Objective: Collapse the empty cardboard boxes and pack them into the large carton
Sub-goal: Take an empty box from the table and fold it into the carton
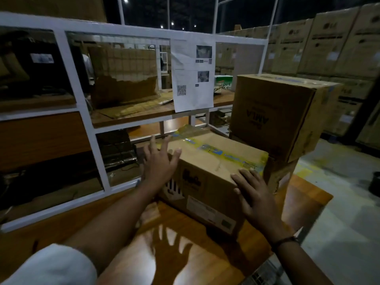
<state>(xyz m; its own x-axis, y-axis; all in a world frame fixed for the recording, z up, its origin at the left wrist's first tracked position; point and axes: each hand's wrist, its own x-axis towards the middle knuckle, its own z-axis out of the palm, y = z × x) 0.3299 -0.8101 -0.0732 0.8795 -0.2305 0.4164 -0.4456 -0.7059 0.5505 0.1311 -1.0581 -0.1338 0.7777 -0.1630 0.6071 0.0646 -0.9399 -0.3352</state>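
Wood table (pixel 304 202): taped box (pixel 213 161) closed, L hand (pixel 159 164) + R hand (pixel 255 196) flanking.

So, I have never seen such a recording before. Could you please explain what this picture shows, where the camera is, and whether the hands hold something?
There is no machine here: a person works with two bare hands. The single picture comes from a camera worn on the person's head, looking forward and down. On the wooden table stands a small cardboard box, taped shut. The left hand, fingers spread, is at its left end; the right hand lies flat on its near right corner. Neither hand holds anything. Behind it stands a bigger box, and a printed sheet hangs on the white frame.
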